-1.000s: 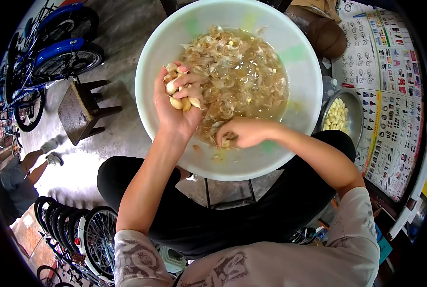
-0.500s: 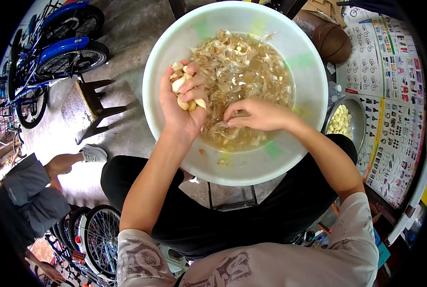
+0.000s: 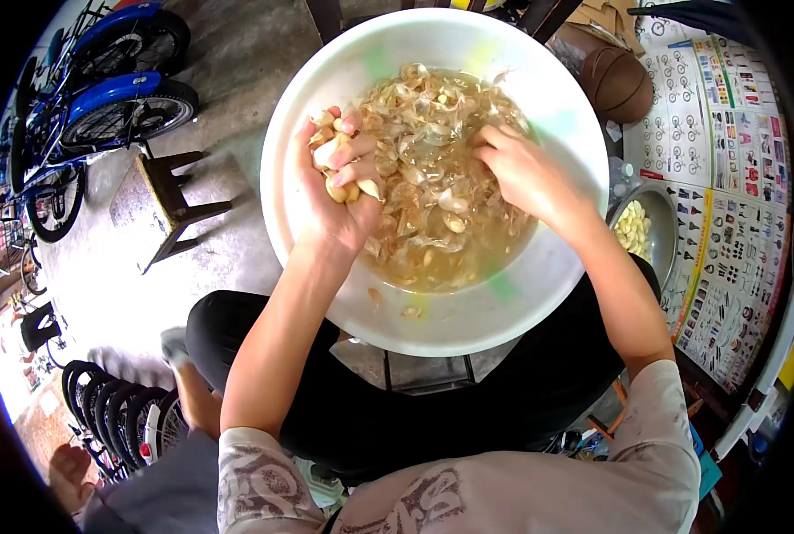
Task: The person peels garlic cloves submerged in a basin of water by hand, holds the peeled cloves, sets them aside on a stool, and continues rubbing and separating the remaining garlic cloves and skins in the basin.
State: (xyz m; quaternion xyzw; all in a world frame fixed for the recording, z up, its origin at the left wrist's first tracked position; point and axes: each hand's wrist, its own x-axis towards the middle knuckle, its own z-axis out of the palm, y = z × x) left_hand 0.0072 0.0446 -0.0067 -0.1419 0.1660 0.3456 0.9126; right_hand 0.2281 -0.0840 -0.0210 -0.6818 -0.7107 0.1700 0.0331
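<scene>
A large white basin (image 3: 432, 331) holds cloudy water with many loose garlic skins (image 3: 419, 133) floating in it. My left hand (image 3: 339, 191), palm up over the basin's left side, is curled around several garlic cloves (image 3: 326, 156). On the right side of the water, my right hand (image 3: 521, 169) reaches among the skins with its fingers bent down. Its fingertips are partly hidden, and I cannot make out what lies between them. One clove (image 3: 453, 222) shows at the surface between the hands.
A metal bowl (image 3: 664, 233) of peeled cloves (image 3: 632, 230) stands right of the basin, near a printed sheet (image 3: 726, 205) and a brown ball (image 3: 617, 83). On the left are a wooden stool (image 3: 152, 209), bicycles (image 3: 130, 111) and another person's leg (image 3: 197, 396) and hand (image 3: 69, 472).
My right hand has moved from the basin's near side away and rightward through the skins. My left hand keeps its cloves. The other person has come closer at the lower left.
</scene>
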